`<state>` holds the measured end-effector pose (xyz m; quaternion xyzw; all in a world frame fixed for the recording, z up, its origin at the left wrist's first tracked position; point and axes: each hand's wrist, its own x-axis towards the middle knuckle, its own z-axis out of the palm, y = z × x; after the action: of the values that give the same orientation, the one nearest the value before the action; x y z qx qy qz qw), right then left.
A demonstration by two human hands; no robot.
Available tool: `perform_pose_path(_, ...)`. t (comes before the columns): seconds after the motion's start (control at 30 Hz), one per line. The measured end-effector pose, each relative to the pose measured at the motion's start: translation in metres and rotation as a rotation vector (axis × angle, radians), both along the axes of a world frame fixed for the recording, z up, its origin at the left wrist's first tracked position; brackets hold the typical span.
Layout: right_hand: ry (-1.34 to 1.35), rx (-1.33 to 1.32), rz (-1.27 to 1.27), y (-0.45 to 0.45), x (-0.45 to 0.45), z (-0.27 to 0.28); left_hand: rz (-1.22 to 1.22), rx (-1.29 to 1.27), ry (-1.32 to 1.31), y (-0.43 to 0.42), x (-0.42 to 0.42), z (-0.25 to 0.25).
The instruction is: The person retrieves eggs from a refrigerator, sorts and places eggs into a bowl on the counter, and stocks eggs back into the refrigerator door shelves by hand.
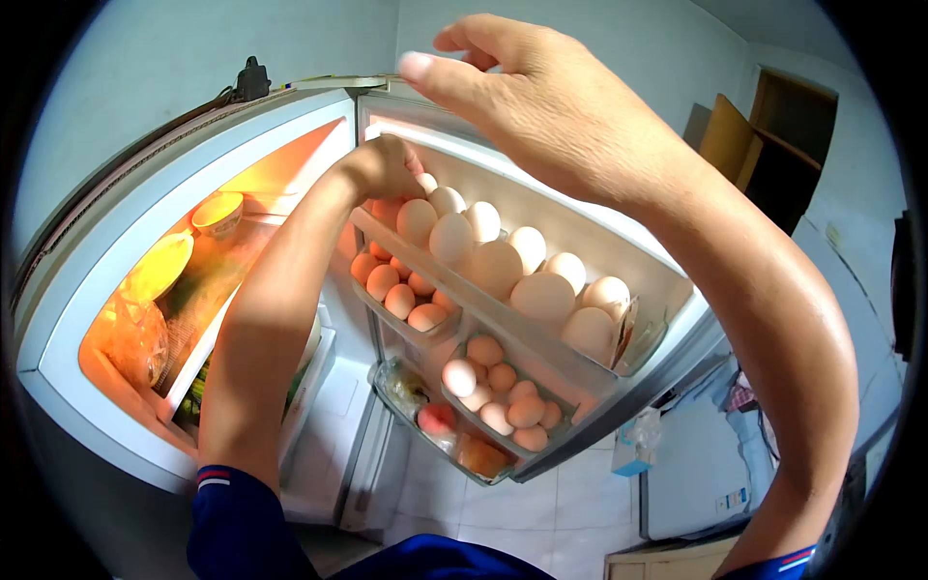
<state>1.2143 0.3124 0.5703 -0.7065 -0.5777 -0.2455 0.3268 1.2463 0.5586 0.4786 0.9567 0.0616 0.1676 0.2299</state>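
My left hand [385,166] reaches over the left end of the top door shelf [493,295] of an open fridge. Its fingers curl downward, and a fingertip meets a small pale egg [426,182]; the other fingers are mostly hidden. Several large whitish eggs [496,268] stand along this shelf. Raised above the door's top edge is my right hand [527,92], thumb and fingers bent and apart, with nothing visible in them. Below, brown eggs [399,302] fill a small door bin, and more brownish eggs [527,412] lie in another bin to its right.
Inside the lit fridge are a yellow bowl [218,213], a larger yellow dish [159,266] and a plastic bag [138,340]. The lowest door bin [394,382] holds bagged items. A blue-and-white box [634,454] stands on the tiled floor [512,503], beside a pale appliance [691,488].
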Motion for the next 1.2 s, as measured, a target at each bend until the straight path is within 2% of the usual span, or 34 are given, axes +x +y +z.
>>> perform_pose_path(0.03, -0.011, -0.077, 0.002, -0.008, -0.001, 0.002, 0.025, -0.066, 0.084, -0.003, -0.004, 0.004)
perform_pose_path(0.1, -0.024, -0.155, 0.005, -0.024, 0.000, 0.002, 0.059, -0.042, 0.104, -0.012, -0.011, 0.010)
perform_pose_path(0.17, -0.143, -0.254, 0.004, -0.037, 0.000, -0.001, 0.125, -0.067, 0.043, -0.017, -0.021, 0.014)
perform_pose_path(0.2, -0.103, -0.380, -0.098, -0.042, -0.006, 0.002, 0.166, -0.054, -0.092, -0.031, -0.034, 0.015)
perform_pose_path(0.23, -0.104, -0.384, -0.095, -0.044, -0.004, -0.001, 0.169, -0.057, -0.093, -0.039, -0.045, 0.016)
perform_pose_path(0.3, -0.208, -0.566, -0.187, -0.046, 0.002, -0.008, -0.032, -0.071, -0.284, -0.055, -0.066, 0.019)
perform_pose_path(0.33, -0.273, -0.668, -0.233, -0.046, -0.002, -0.008, -0.033, -0.074, -0.287, -0.070, -0.078, 0.020)
perform_pose_path(0.4, -0.285, -0.944, -0.425, -0.033, -0.002, -0.016, -0.265, -0.081, -0.188, -0.103, -0.102, 0.021)
perform_pose_path(0.43, -0.309, -1.049, -0.493, -0.027, -0.004, -0.018, -0.265, -0.085, -0.190, -0.115, -0.108, 0.024)
perform_pose_path(0.5, -0.301, -1.041, -0.486, -0.019, -0.004, -0.020, -0.159, -0.077, 0.000, -0.130, -0.113, 0.029)
perform_pose_path(0.53, -0.287, -1.027, -0.480, -0.015, -0.003, -0.021, -0.156, -0.029, 0.009, -0.129, -0.109, 0.026)
perform_pose_path(0.63, -0.255, -1.060, -0.533, 0.000, 0.001, -0.025, -0.192, 0.057, -0.008, -0.121, -0.090, 0.015)
perform_pose_path(0.67, -0.256, -1.062, -0.534, 0.004, 0.003, -0.024, -0.200, 0.071, -0.099, -0.121, -0.087, 0.010)
perform_pose_path(0.77, -0.239, -1.200, -0.556, 0.011, 0.001, -0.023, -0.104, 0.097, 0.037, -0.128, -0.095, 0.020)
perform_pose_path(0.87, -0.138, -1.204, -0.580, 0.013, 0.003, -0.027, -0.141, 0.127, -0.034, -0.121, -0.090, 0.011)
perform_pose_path(1.07, -0.115, -1.122, -0.507, 0.009, 0.011, -0.030, -0.115, 0.031, -0.028, -0.121, -0.088, 0.005)
perform_pose_path(1.2, -0.244, -1.103, -0.490, 0.005, 0.009, -0.026, -0.084, -0.008, -0.030, -0.119, -0.087, 0.002)
